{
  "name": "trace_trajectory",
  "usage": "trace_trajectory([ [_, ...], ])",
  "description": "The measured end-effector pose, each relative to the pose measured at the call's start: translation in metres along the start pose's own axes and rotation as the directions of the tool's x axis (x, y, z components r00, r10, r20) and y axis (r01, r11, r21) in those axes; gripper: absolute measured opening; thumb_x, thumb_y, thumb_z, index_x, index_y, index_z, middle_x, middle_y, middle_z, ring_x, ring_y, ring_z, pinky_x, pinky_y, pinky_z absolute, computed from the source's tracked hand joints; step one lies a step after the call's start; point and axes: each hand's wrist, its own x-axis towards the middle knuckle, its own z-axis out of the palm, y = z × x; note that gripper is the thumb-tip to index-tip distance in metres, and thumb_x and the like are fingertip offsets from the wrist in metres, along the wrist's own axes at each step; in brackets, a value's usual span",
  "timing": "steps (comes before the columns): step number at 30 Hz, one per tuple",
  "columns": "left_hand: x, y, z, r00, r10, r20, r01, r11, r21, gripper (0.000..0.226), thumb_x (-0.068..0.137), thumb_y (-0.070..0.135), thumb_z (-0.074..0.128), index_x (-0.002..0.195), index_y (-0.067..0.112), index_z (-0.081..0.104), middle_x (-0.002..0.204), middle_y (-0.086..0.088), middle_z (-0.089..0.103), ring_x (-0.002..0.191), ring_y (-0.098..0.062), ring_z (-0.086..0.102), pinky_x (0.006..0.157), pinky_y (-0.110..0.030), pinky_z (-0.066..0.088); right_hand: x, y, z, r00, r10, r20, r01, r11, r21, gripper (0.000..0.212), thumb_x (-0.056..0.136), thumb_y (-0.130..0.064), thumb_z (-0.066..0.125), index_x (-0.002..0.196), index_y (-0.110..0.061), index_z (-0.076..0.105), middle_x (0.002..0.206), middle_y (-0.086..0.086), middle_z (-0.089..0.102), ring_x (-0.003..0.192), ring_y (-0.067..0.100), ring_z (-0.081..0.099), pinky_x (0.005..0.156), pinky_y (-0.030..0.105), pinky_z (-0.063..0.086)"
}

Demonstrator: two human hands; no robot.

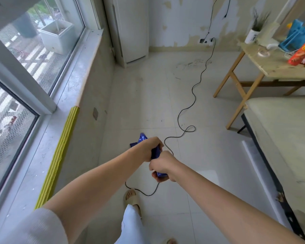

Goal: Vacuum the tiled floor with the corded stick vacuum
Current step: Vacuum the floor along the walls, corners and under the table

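Note:
A blue stick vacuum [143, 138] stands on the pale tiled floor [148, 103] in front of me, seen almost end-on. My left hand [152, 144] grips its upper body. My right hand [161, 165] grips the blue handle end just below. Both hands hide most of the vacuum; only its blue top and part of the floor head show. Its black cord [192, 92] snakes across the tiles to a wall socket [207, 40] at the far wall and loops past my sandalled foot [130, 196].
A window sill with yellow edge padding [60, 152] runs along the left. A white cabinet [130, 29] stands in the far corner. A wooden table [271, 66] with clutter stands at right, a bed [280, 138] below it. Dust marks [192, 64] lie near the socket.

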Motion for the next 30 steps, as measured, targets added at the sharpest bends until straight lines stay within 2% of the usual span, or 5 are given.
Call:
trace_trajectory([
  [5, 0.005, 0.006, -0.014, 0.999, 0.051, 0.002, -0.051, 0.995, 0.082, 0.014, 0.070, 0.003, 0.057, 0.076, 0.007, 0.045, 0.066, -0.008, 0.051, 0.056, -0.022, 0.047, 0.060, -0.027, 0.041, -0.002, -0.010, 0.017, 1.000, -0.016, 0.017, 0.015, 0.998, 0.060, 0.024, 0.084, 0.006, 0.051, 0.105, -0.006, 0.053, 0.084, 0.008, 0.052, 0.058, 0.015, 0.049, 0.040, 0.020, 0.045],
  [10, 0.009, 0.021, -0.020, 0.998, 0.050, -0.027, -0.048, 0.996, 0.076, 0.024, 0.078, 0.004, 0.058, 0.096, 0.013, 0.045, 0.063, -0.007, 0.052, 0.052, -0.019, 0.048, 0.056, -0.024, 0.045, 0.009, -0.024, 0.014, 1.000, -0.020, 0.007, 0.019, 0.999, 0.045, 0.017, 0.084, 0.006, 0.049, 0.095, -0.006, 0.054, 0.076, 0.008, 0.054, 0.053, 0.013, 0.048, 0.039, 0.020, 0.046],
  [14, 0.027, 0.034, -0.021, 1.000, -0.019, -0.013, 0.019, 0.999, 0.047, 0.020, 0.087, 0.007, 0.051, 0.067, 0.008, 0.048, 0.060, -0.005, 0.049, 0.052, -0.014, 0.045, 0.053, -0.024, 0.041, 0.028, -0.030, 0.004, 1.000, -0.015, -0.019, 0.016, 1.000, 0.025, 0.019, 0.084, 0.005, 0.049, 0.099, -0.006, 0.053, 0.074, 0.008, 0.055, 0.052, 0.013, 0.050, 0.041, 0.021, 0.047],
  [19, 0.057, 0.055, -0.024, 0.999, -0.034, -0.029, 0.034, 0.999, -0.023, 0.024, 0.088, 0.005, 0.048, 0.065, 0.008, 0.045, 0.056, -0.003, 0.046, 0.051, -0.014, 0.043, 0.053, -0.021, 0.037, 0.076, -0.038, 0.006, 0.997, -0.008, -0.076, 0.008, 1.000, -0.002, 0.025, 0.080, 0.001, 0.051, 0.105, -0.002, 0.057, 0.083, 0.011, 0.059, 0.056, 0.018, 0.055, 0.060, 0.031, 0.055],
  [30, 0.161, 0.122, -0.063, 0.990, 0.031, -0.136, -0.032, 0.999, -0.006, 0.009, 0.076, -0.004, 0.048, 0.072, 0.004, 0.047, 0.063, -0.011, 0.049, 0.052, -0.022, 0.046, 0.059, -0.029, 0.044, 0.189, -0.098, 0.011, 0.989, -0.051, -0.137, 0.034, 0.992, -0.119, 0.031, 0.080, 0.004, 0.048, 0.110, 0.001, 0.054, 0.066, 0.009, 0.057, 0.042, 0.015, 0.052, 0.043, 0.022, 0.047],
])
